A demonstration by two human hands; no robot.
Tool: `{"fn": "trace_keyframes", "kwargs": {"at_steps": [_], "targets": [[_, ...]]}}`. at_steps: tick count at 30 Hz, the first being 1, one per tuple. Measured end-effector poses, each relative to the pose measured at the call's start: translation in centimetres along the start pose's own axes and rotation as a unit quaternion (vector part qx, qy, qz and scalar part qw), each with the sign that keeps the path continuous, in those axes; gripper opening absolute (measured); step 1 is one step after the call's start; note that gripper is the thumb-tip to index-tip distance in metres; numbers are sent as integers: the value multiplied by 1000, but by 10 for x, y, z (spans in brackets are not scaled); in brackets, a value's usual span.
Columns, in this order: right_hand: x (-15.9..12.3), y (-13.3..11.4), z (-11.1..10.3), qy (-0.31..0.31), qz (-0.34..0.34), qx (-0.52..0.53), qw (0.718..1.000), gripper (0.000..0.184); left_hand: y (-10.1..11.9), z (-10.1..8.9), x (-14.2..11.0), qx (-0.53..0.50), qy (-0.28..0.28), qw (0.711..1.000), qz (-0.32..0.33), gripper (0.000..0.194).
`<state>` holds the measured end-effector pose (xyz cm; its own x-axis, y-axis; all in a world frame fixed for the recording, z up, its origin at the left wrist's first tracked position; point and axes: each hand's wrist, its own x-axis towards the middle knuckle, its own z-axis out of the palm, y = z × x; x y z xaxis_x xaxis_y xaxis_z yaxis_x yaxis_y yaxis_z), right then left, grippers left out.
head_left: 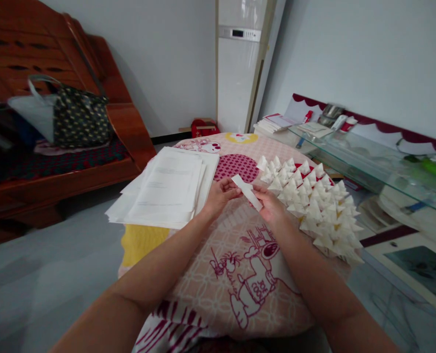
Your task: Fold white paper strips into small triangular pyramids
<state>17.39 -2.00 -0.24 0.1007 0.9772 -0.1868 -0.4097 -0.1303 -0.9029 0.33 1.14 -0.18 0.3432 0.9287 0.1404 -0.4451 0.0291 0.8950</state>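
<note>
A wooden bench (137,130) stands on the left, and a glass-topped stand (381,154) runs along the right wall. Between them is a table (286,309) under a pink patterned cloth, with the person's forearms reaching over it from the near side. A broad pile of paper (166,181) lies on the table to the left, and a crowd of pointed, folded paper pieces (313,198) covers its right side.

The left hand (220,197) and right hand (271,203) meet above the cloth, between the pile and the folded pieces. The left hand is curled, its thumb and finger drawn together, and appears to pinch the near-left edge of a paper strip (246,192). The right hand is closed round the strip's lower part, thumb and fingers about its right side.

The strip lies directly between the two sets of fingertips. Its long axis slants from far left to near right, so the near end rests by the right palm while the far end pokes free past the left fingertips. It is white, narrow and straight-edged, with a small flap jutting out on the right; any creases are too small to tell.
</note>
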Motion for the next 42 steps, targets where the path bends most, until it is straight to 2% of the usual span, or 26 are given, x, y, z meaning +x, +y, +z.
{"fn": "trace_keyframes", "kwargs": {"at_steps": [8, 19, 23, 27, 30, 32, 34, 37, 39, 42], "targets": [[1, 4, 2, -12, 19, -3, 1000, 38, -1, 2, 0, -13, -10, 1000, -7, 38], [1, 6, 9, 2, 31, -56, 998, 34, 1, 0, -4, -20, 24, 998, -46, 38], [2, 10, 14, 29, 15, -43, 999, 34, 1, -1, -5, -8, 66, 997, -35, 39], [0, 13, 18, 43, -14, -63, 997, 28, 3, -8, -3, 83, 144, 986, 16, 37], [-3, 12, 20, 27, -40, -89, 995, 27, 8, -15, -2, 191, 187, 961, 75, 34], [-4, 11, 21, 25, -59, -108, 992, 26, 12, -19, -3, 256, 196, 941, 103, 28], [-6, 11, 23, 30, -80, -122, 989, 23, 16, -21, -4, 289, 173, 936, 100, 19], [-7, 13, 23, 41, -114, -136, 983, 18, 18, -21, -6, 266, 94, 957, 68, 12], [-8, 14, 22, 46, -139, -150, 978, 17, 17, -20, -5, 233, 58, 969, 54, 25], [-11, 11, 20, 25, -169, -191, 967, 17, 15, -19, -4, 184, 43, 981, 32, 41]]}}
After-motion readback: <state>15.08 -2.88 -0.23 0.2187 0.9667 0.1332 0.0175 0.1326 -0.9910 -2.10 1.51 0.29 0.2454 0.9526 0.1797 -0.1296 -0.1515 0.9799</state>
